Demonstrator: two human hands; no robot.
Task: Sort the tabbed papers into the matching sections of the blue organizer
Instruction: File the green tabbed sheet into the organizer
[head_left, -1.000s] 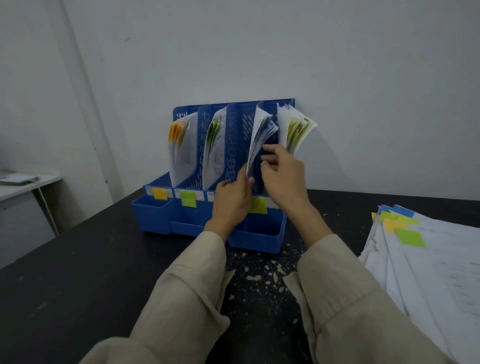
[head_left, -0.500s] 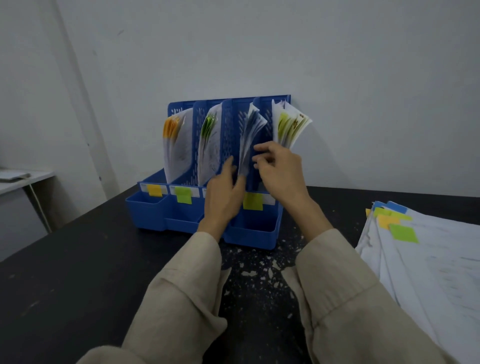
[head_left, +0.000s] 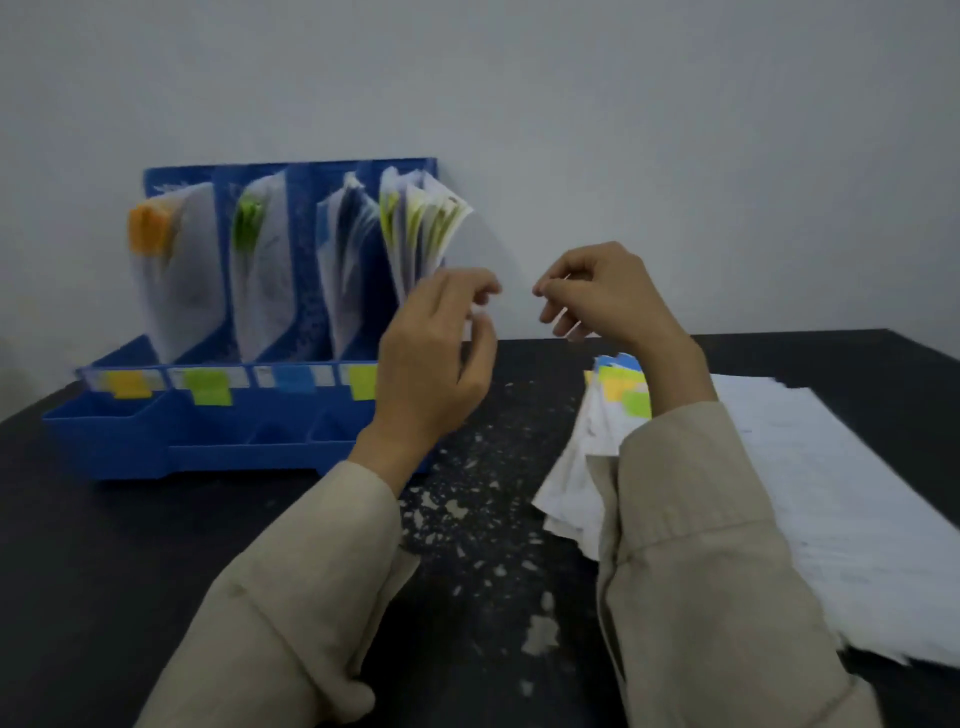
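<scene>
Both hands, the left hand (head_left: 431, 358) and right hand (head_left: 608, 296), hover loosely curled and hold nothing, between filings. The blue plastic organizer (head_left: 239, 415) stands at the left of the black bench (head_left: 156, 545); next, a sheet must be lifted from the white stack of tabbed papers (head_left: 810, 467) lying right.

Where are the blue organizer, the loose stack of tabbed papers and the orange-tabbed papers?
blue organizer (head_left: 117, 447): head view, front wall of its low left tray.
stack of tabbed papers (head_left: 831, 499): head view, bare top sheet.
orange-tabbed papers (head_left: 148, 228): head view, the orange tabs.
</scene>
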